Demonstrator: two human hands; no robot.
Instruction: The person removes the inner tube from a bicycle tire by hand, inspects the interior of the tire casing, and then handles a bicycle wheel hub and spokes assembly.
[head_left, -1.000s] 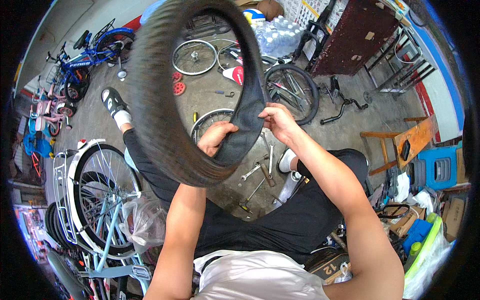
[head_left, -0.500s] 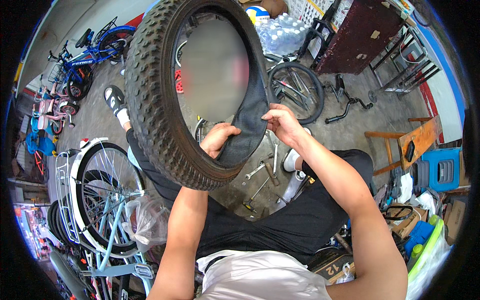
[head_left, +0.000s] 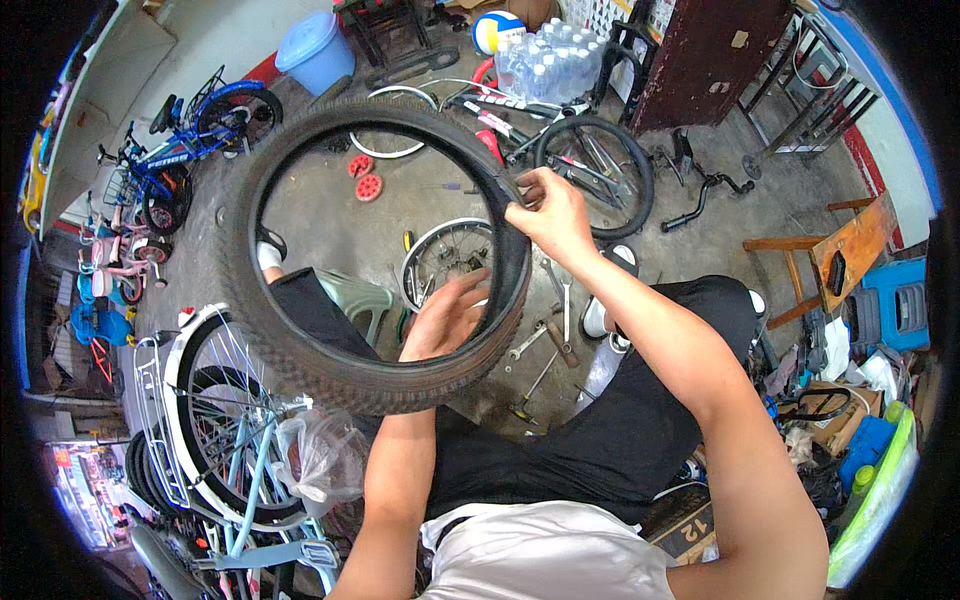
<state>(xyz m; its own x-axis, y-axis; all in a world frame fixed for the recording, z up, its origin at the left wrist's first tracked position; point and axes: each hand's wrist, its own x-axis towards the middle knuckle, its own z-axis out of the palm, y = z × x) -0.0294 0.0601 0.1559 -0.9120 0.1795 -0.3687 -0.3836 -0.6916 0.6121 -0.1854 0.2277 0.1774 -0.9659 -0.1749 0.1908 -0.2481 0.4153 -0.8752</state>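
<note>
A black knobby bicycle tyre (head_left: 375, 388), without its wheel, hangs in the air in front of me, tilted so that I look through its ring. My right hand (head_left: 555, 215) pinches the edge of its right side between thumb and fingers. From below, my left hand (head_left: 447, 315) reaches up inside the ring. Its fingers are stretched out and slightly blurred near the tyre's lower right inner wall, and the tyre's near side crosses in front of my left wrist. Through the ring, a spoked wheel (head_left: 410, 268) shows on the floor.
Wrenches (head_left: 567, 315) and other tools lie on the floor between my legs. Beyond them is a partly dismantled bicycle (head_left: 640, 180). A light blue bicycle (head_left: 215, 455) stands at left, a wooden stool (head_left: 850, 255) at right. Bottled water (head_left: 550, 62) and a blue bucket (head_left: 315, 50) stand farther back.
The tyre has come down and tipped flatter. My left hand has let go of the inner wall, which was pulled out wide, and its fingers have straightened. My right hand has shifted slightly up and left.
</note>
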